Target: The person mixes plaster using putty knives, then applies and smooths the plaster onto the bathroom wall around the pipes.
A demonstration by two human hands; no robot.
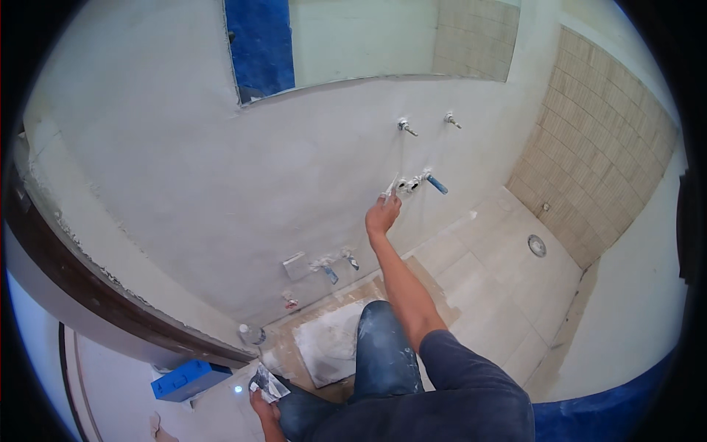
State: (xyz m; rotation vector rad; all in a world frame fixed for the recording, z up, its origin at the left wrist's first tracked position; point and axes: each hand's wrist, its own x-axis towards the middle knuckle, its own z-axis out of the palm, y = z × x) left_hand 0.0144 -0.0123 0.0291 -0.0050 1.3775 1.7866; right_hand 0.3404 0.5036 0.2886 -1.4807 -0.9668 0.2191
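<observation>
My right hand (383, 214) reaches out to the wall, closed round a thin white-smeared putty knife (391, 188). Its tip is beside two white-rimmed pipe openings (407, 185); whether it touches the wall I cannot tell. Just right of them a blue pipe stub (437, 184) sticks out. Low at the left, my left hand (266, 407) grips a broad metal putty knife (269, 383) with white paste on its blade, above my left knee. Its handle is hidden in my fingers.
Two metal valve stems (407, 127) project from the wall higher up. Lower are more blue stubs (331, 275). A white-smeared board (324, 342) lies on the floor by my knee, near a plastic bottle (252, 335) and a blue toolbox (191, 380). A mirror (368, 44) hangs above.
</observation>
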